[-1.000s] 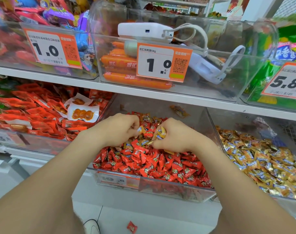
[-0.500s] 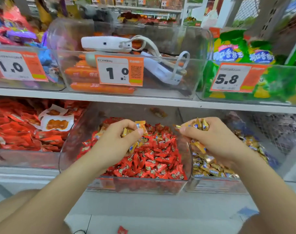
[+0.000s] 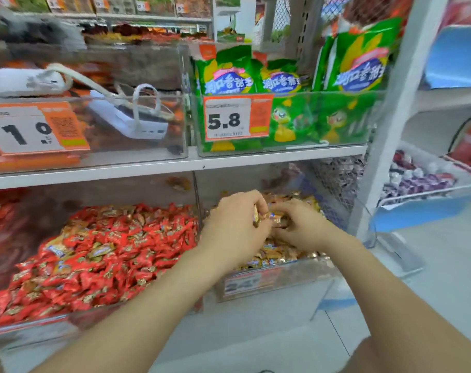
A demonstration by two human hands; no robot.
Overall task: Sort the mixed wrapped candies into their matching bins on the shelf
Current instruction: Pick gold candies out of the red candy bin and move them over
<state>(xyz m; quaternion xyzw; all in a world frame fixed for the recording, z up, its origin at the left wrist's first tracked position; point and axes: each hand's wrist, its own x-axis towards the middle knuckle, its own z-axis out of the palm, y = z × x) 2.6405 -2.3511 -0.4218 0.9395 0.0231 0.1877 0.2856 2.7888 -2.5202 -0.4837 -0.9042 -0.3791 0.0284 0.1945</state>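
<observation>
Head cam: left hand (image 3: 235, 227) curls round few gold candies (image 3: 256, 219) over gold bin (image 3: 296, 278), bottom row; right hand (image 3: 303, 228) curled among them, grip unclear. Wrappers prob. light, crinkly, slick, so pinch twisted ends.

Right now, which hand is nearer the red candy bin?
Left. The left hand is just right of the red candy bin, gripping gold candies; the right hand is farther right, over the gold candy bin.

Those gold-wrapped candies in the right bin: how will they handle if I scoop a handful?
The gold-wrapped candies look small and light: the left hand grips several at once. Glossy wrappers probably slip. Heaped loosely, they likely shift when pushed.
</observation>
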